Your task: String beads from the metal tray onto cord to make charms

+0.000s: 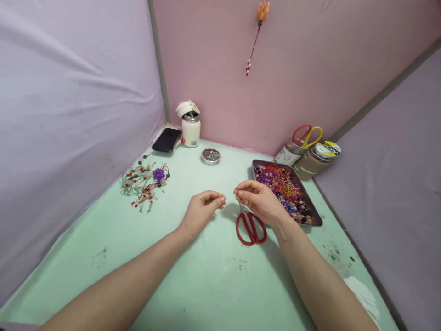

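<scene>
Two hands, fingers pinched, contents unclear, hover over green tabletop before pink walling.

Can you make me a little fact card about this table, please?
Left hand: pinched; anything held is too small to tell
Right hand: pinched, near red-handled metal scissors; anything held is unclear too
Right side: shallow rectangular metal tray, holding small multicoloured beads and orange threads
Left side: purple flower-shaped bead cluster beside tangled beaded cords
Back: white round bottle, its white lid flipped open
</scene>
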### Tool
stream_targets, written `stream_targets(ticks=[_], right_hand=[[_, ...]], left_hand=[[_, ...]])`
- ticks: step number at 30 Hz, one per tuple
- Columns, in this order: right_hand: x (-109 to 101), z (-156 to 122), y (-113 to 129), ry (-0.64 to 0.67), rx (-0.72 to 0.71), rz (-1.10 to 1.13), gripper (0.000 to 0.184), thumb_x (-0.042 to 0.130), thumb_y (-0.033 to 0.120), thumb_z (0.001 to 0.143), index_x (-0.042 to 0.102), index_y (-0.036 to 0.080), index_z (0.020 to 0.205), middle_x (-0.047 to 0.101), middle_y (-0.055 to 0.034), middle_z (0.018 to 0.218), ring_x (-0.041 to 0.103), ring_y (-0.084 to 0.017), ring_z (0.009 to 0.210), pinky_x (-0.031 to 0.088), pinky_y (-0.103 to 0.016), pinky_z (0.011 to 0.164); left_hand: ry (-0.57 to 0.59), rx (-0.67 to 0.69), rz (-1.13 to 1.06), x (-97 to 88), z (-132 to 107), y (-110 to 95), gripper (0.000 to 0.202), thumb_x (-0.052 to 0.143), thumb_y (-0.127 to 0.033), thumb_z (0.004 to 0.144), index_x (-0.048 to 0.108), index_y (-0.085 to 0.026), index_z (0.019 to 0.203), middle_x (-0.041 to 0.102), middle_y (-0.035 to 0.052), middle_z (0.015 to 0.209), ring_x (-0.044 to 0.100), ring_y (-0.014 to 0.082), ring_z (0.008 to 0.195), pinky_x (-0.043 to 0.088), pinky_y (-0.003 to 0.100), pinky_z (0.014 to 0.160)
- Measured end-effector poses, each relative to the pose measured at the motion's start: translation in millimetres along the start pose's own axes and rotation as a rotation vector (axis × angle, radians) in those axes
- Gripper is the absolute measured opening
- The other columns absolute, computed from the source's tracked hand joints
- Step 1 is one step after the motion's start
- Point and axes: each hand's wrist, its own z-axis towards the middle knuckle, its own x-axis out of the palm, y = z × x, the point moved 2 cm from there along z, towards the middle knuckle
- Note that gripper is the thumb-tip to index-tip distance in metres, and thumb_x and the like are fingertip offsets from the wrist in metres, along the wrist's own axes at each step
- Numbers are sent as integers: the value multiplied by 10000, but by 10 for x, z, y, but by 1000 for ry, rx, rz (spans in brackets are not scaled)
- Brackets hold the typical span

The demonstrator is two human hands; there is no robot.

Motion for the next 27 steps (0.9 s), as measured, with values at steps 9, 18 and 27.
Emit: stream_targets(ticks=[9,18,27], right_hand=[[-7,-2,-17,-3,-25,-55,174,798,267,619,693,217,748,691,0,761,573,-100,638,432,-254,630],[17,-22,2,-7,-53,-165,180,791,284,625,689,220,759,671,3,771,559,-114,687,438,-264,681],[104,-60,2,37,-67,-287,166,759,297,668,658,213,769,623,18,743,552,-120,700,429,-280,710]], left_hand=[[1,1,-1,-11,11,3,244,666,-384,712,693,-151,781,657,47,716,593,167,722,453,276,662],[12,5,2,-5,10,7,228,663,-374,721,689,-156,779,663,39,732,600,163,733,450,287,712],[32,16,-51,32,1,29,217,676,-370,709,686,-159,753,654,30,703,588,158,713,468,301,747]])
